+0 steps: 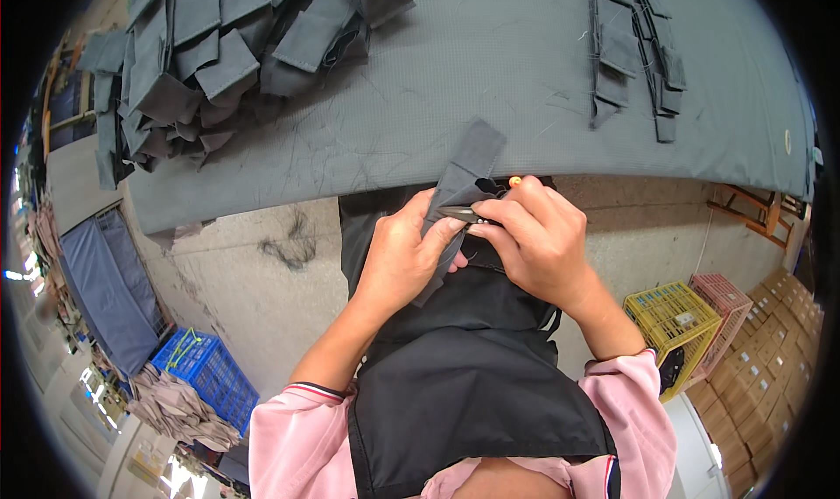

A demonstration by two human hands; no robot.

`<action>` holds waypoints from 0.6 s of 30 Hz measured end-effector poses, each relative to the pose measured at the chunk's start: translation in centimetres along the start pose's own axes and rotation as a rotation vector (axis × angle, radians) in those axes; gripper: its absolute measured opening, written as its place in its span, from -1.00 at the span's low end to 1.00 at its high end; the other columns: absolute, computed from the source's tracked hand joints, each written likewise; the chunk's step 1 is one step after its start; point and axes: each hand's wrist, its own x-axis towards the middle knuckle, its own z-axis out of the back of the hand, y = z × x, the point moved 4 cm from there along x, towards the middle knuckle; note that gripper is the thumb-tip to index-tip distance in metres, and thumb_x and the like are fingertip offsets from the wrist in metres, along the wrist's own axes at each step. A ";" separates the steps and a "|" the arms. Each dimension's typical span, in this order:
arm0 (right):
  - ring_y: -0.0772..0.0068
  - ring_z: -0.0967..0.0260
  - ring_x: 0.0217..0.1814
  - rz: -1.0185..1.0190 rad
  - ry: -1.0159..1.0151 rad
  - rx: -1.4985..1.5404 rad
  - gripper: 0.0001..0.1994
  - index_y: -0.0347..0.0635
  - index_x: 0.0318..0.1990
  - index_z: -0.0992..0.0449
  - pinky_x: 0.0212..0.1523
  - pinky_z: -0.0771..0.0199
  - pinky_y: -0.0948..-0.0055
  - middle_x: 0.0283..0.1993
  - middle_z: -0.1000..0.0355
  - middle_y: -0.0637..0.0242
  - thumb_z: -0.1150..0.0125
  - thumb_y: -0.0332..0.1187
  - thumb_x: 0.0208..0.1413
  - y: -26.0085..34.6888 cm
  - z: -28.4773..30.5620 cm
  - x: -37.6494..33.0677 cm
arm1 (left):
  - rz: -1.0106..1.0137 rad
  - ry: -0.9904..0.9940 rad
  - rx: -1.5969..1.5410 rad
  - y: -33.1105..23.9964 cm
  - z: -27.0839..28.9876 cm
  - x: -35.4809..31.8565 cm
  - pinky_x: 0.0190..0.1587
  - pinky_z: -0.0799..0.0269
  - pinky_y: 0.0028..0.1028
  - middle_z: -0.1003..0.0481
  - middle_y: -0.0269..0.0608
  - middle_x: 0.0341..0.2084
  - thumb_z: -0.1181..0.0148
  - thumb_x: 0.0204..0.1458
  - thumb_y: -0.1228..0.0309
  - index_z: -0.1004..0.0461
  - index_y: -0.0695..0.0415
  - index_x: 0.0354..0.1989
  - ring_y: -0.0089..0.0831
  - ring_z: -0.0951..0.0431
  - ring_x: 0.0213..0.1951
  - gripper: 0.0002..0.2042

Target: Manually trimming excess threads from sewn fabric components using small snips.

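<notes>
My left hand (392,252) pinches a dark grey fabric strip (473,156) just off the near edge of the table, in front of my black apron (472,385). One end of the strip points toward the cloth-covered table; the other hangs below my fingers. Closed around small dark thread snips (457,213), my right hand (544,241) holds their blades against the strip beside my left thumb. A small yellow-orange round piece (515,181) shows by my right knuckles; what it belongs to is hidden. Loose threads trail near the strip.
Stitched grey fabric pieces (223,66) lie heaped on the grey table cover (437,70) at the far left. Chains of similar pieces (618,44) lie far right. A blue crate (210,376) stands left; yellow (674,315) and pink crates (724,299) and cartons (761,368) stand right.
</notes>
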 end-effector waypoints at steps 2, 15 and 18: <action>0.34 -0.23 -0.55 -0.082 -0.108 0.145 -0.76 -0.20 -0.37 -0.52 -0.51 -0.27 0.46 -0.53 -0.26 0.33 -0.39 -0.48 -0.29 0.2 1.4 -0.6 | -0.012 -0.003 -0.155 0.4 0.0 -0.1 -0.45 -0.47 -0.54 -0.56 -0.15 -0.46 -0.04 0.13 0.48 -0.35 0.30 -0.02 -0.52 -0.56 -0.54 -0.74; 0.35 -0.26 -0.53 -0.156 -0.267 -0.027 -0.71 -0.19 -0.31 -0.50 -0.52 -0.32 0.43 -0.46 -0.28 0.31 -0.40 -0.48 -0.28 -0.8 1.9 -0.5 | -0.118 0.198 -0.664 0.1 -0.2 -0.3 -0.22 -0.52 -0.35 -0.44 0.17 -0.12 -0.07 0.11 0.36 -0.07 0.22 0.22 -0.28 -0.57 -0.34 -0.48; 0.35 -0.26 -0.55 -0.097 -0.280 -0.055 -0.71 -0.19 -0.30 -0.50 -0.50 -0.33 0.42 -0.47 -0.28 0.32 -0.39 -0.46 -0.28 -1.0 1.2 -0.4 | -0.115 0.212 -0.653 0.0 -0.7 -0.5 -0.19 -0.50 -0.36 -0.44 0.13 -0.12 -0.05 0.12 0.37 -0.07 0.22 0.22 -0.30 -0.56 -0.31 -0.49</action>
